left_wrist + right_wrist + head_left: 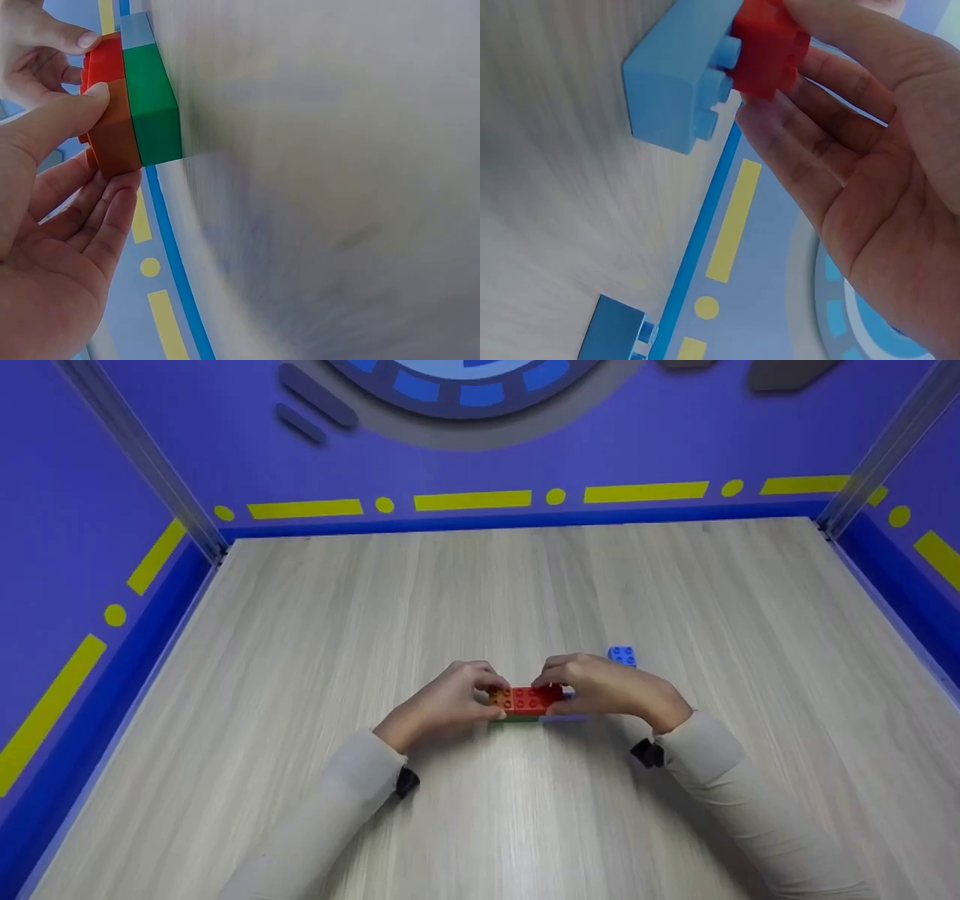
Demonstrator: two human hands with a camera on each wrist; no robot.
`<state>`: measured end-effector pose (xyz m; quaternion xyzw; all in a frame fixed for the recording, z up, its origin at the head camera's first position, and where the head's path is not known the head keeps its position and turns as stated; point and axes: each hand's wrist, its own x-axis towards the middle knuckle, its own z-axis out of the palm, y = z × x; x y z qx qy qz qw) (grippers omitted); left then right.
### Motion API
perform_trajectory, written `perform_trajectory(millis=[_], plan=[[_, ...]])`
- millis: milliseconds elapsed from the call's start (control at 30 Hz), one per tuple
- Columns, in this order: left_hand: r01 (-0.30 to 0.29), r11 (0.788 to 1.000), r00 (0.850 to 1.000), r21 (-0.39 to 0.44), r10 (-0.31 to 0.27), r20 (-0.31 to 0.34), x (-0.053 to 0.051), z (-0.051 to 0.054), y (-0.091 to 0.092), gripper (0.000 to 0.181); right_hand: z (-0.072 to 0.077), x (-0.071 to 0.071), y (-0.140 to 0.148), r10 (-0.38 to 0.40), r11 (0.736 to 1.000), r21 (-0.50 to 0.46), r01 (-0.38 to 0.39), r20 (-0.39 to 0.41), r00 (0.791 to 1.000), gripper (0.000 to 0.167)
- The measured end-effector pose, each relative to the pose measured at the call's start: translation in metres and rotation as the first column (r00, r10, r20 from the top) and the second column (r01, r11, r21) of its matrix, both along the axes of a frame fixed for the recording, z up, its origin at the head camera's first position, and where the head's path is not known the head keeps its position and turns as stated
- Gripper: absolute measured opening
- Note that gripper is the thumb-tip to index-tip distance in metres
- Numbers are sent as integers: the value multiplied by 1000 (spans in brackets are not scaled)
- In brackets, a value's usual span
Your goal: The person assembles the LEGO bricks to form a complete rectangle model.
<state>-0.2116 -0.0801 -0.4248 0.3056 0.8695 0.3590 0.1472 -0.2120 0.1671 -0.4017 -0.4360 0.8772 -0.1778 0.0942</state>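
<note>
Left hand (446, 697) and right hand (604, 686), seen from the head, come in from either side on a low two-layer block of plastic toy bricks near the middle of the pale wood-grain table (337, 615). The left hand pinches the orange studded plastic brick (498, 700) at the left of the upper layer; the right hand pinches the red studded plastic brick (527, 700) just beside it, thumb on the near side and fingers on the far side. Below them lie a green plastic brick (517, 719) on the left and a light blue plastic brick (564, 718) on the right. A separate blue studded plastic brick (622, 655) sits beyond the right hand.

From the left wrist, the left thumb presses the orange brick's side while the other fingers curl to its far side. The orange brick sits on the green one, touching the red brick, which the right hand's thumb also touches.

From the right wrist, the red brick stands between thumb and fingers. The light blue brick reaches out past it, three of its studs showing. The separate blue brick lies well apart.
</note>
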Motion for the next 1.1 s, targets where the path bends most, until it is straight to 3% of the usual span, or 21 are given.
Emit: perform_trajectory(millis=[333, 567, 833, 1100], plan=[[-15, 1000, 1000, -6, 15, 11, 2, 1, -1, 30, 7, -3, 11, -81, 997, 22, 80, 27, 996, 36], [-39, 999, 998, -31, 41, 42, 3, 0, 1, 31, 11, -10, 24, -98, 995, -4, 98, -29, 995, 34], [-51, 997, 997, -51, 54, 51, 3, 1, 2, 32, 11, -15, 37, -156, 988, -2, 156, -3, 988, 36], [-51, 998, 997, -46, 53, 55, 3, 2, 3, 32, 8, -19, 52, -207, 978, -2, 207, -26, 978, 35]])
